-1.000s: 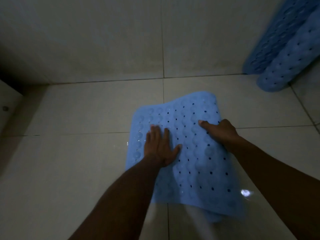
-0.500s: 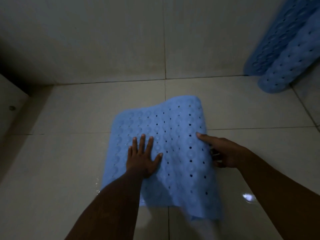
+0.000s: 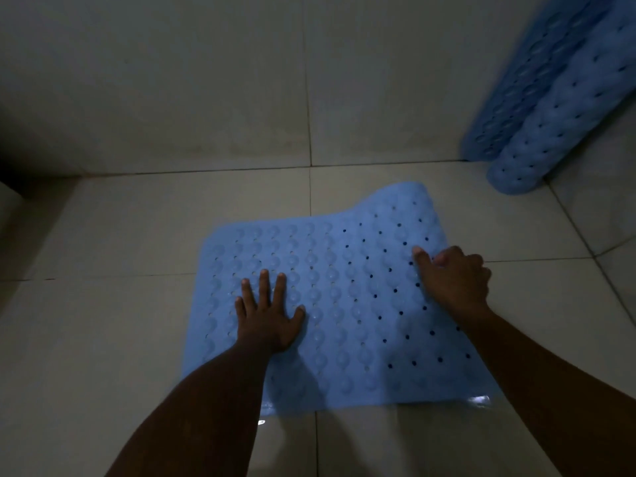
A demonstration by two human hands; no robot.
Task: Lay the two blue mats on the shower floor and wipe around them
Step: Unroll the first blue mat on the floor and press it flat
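A light blue perforated mat (image 3: 347, 304) lies spread on the pale tiled shower floor (image 3: 103, 339), its far right corner still humped up off the tiles. My left hand (image 3: 266, 311) presses flat on the mat's left part, fingers spread. My right hand (image 3: 454, 280) grips the mat's raised right edge, thumb on top and fingers curled under. A second blue mat (image 3: 550, 98), loosely rolled, leans against the wall in the far right corner.
Tiled walls (image 3: 206, 80) meet the floor just beyond the mat. A dark recess and a pale ledge (image 3: 7, 201) sit at the far left. Wet glints (image 3: 478, 401) show on the tiles at the mat's near edge.
The mat has unfolded and spread out wider to the right. My right hand drew its right edge outward, while my left hand stayed pressing on the left part.
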